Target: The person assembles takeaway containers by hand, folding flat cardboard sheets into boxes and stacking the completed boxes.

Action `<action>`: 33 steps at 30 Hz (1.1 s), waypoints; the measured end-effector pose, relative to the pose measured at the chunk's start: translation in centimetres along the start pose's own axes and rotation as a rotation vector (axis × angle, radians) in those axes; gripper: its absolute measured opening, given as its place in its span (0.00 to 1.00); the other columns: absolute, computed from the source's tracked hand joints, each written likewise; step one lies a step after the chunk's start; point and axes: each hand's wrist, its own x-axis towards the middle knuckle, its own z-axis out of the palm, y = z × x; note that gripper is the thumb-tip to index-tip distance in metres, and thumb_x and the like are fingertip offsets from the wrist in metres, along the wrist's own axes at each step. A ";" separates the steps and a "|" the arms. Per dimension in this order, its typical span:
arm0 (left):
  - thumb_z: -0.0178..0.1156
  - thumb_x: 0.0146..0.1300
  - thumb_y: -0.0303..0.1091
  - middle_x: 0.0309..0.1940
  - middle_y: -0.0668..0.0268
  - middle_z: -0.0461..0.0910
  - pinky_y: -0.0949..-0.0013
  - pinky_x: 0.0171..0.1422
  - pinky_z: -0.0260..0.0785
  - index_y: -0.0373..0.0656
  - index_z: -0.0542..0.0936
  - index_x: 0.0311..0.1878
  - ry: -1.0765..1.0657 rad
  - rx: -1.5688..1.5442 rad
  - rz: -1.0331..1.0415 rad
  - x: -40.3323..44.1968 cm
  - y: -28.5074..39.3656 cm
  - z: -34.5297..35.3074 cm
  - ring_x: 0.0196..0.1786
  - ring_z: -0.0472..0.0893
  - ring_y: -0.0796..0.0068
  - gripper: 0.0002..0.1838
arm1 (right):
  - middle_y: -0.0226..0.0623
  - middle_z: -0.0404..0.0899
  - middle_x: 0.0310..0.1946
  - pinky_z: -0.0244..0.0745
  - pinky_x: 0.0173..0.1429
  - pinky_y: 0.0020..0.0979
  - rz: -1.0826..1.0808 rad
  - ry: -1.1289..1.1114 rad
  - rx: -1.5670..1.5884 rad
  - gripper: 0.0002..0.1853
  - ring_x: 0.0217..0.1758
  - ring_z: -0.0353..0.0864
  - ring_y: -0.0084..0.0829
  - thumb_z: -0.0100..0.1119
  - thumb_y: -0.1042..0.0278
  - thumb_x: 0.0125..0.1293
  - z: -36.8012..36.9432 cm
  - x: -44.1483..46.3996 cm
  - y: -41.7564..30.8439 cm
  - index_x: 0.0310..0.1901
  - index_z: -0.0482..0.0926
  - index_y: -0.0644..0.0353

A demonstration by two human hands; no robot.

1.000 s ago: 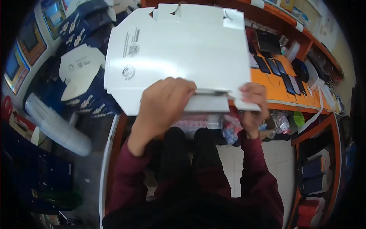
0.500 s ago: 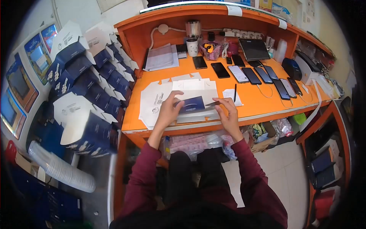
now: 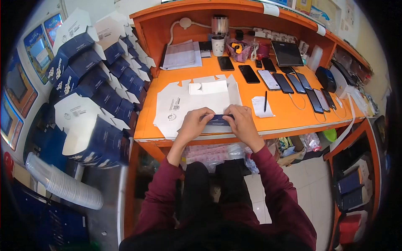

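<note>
Near the front edge of the orange desk, both hands pinch a dark blue printed cardboard piece (image 3: 218, 121), folded and narrow from this angle. My left hand (image 3: 194, 125) is closed on its left end, and my right hand (image 3: 242, 125) grips the right end with thumb and fingers. Their fingertips come close together at its top edge. Beneath and behind lie flat white carton sheets (image 3: 167, 100) with small black print. On those sheets rests a small white cardboard piece (image 3: 215, 87) with a cut slit.
Stacked blue-and-white boxes (image 3: 92, 134) stand on the left, with nested plastic cups (image 3: 63, 184) below. Several phones (image 3: 283, 83) lie on the right of the orange desk (image 3: 289, 121). A pen (image 3: 265, 101) rests on a note, and a paper cup (image 3: 217, 45) stands behind.
My hands have moved closer together. The blue cardboard piece, earlier showing a broad printed face, now appears folded and narrower, and the white piece behind shows more fully.
</note>
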 end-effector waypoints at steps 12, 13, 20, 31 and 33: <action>0.69 0.62 0.31 0.29 0.53 0.85 0.60 0.39 0.75 0.35 0.86 0.37 0.354 0.416 -0.059 -4.4 -0.8 -4.6 0.35 0.86 0.55 0.08 | 0.43 0.85 0.35 0.76 0.47 0.36 0.223 -0.089 0.205 0.03 0.41 0.84 0.43 0.64 0.77 0.67 0.4 1.8 -0.9 0.41 0.82 0.64; 0.69 0.61 0.32 0.29 0.54 0.85 0.59 0.39 0.75 0.36 0.86 0.37 0.372 0.465 -0.005 -3.9 0.0 -4.3 0.35 0.86 0.54 0.08 | 0.44 0.84 0.35 0.76 0.48 0.39 0.149 -0.084 0.195 0.04 0.41 0.83 0.45 0.64 0.77 0.66 0.8 1.9 -1.1 0.42 0.82 0.63; 0.70 0.57 0.34 0.29 0.63 0.83 0.54 0.50 0.71 0.45 0.86 0.36 0.294 0.763 0.202 -3.1 2.8 -2.5 0.42 0.83 0.58 0.06 | 0.43 0.83 0.36 0.77 0.48 0.41 -0.030 -0.130 0.252 0.07 0.42 0.82 0.47 0.63 0.78 0.65 1.2 1.9 -3.5 0.44 0.81 0.63; 0.70 0.57 0.29 0.58 0.52 0.77 0.47 0.74 0.68 0.35 0.73 0.68 0.425 0.633 0.459 -4.3 -0.1 0.7 0.66 0.76 0.51 0.34 | 0.47 0.80 0.58 0.81 0.53 0.35 0.261 0.310 0.368 0.24 0.63 0.80 0.37 0.69 0.65 0.70 3.5 1.5 -3.4 0.63 0.73 0.64; 0.71 0.56 0.28 0.59 0.52 0.78 0.47 0.74 0.69 0.35 0.73 0.68 0.441 0.633 0.536 -4.6 -0.9 0.4 0.65 0.77 0.51 0.35 | 0.51 0.76 0.60 0.82 0.57 0.39 0.667 0.218 0.715 0.37 0.68 0.76 0.41 0.70 0.58 0.70 3.4 1.6 -2.3 0.71 0.62 0.67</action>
